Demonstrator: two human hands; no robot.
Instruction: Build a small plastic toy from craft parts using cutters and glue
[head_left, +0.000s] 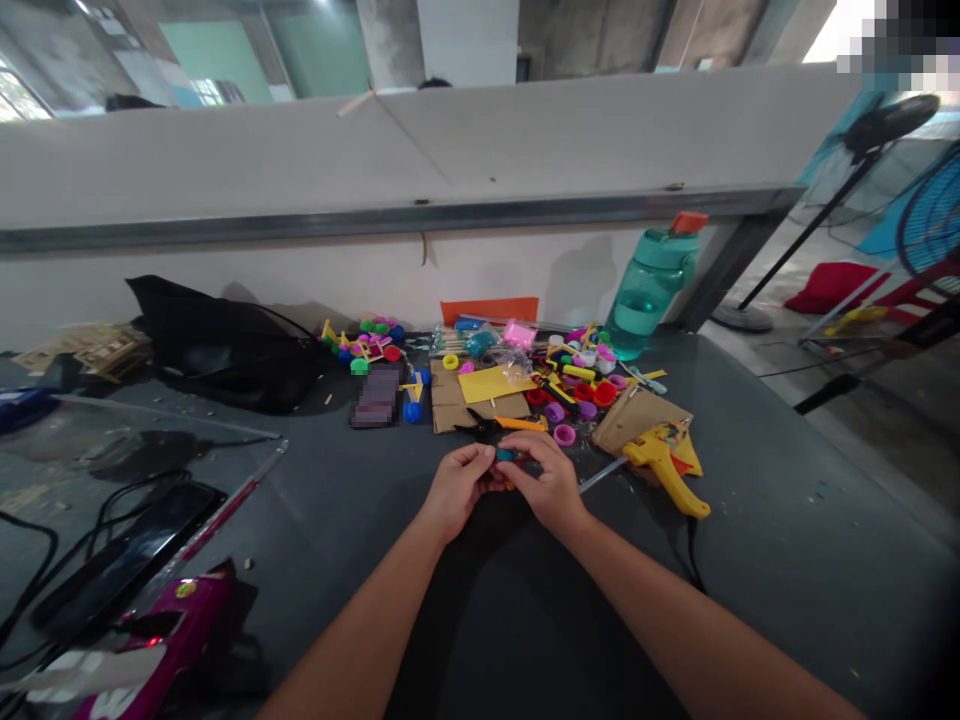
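Note:
My left hand [461, 488] and my right hand [550, 487] meet above the near middle of the dark table. Between their fingertips is a small teal-blue cap [505, 455], pinched from both sides and partly covered. Just beyond the fingers lie pliers with black jaws and orange handles [521, 424]. Purple cap rings [564, 435] sit close to my right fingers. To the right, a yellow hot glue gun [664, 465] rests on its side, with a clear stick reaching toward my right hand.
Behind the hands are cardboard [448, 400], a yellow sheet [491, 384] and several colourful caps. A teal water bottle [649, 290] stands back right. To the left are a phone [377, 395], a black bag [225, 350] and a purple power strip [176, 630]. A low wall borders the table.

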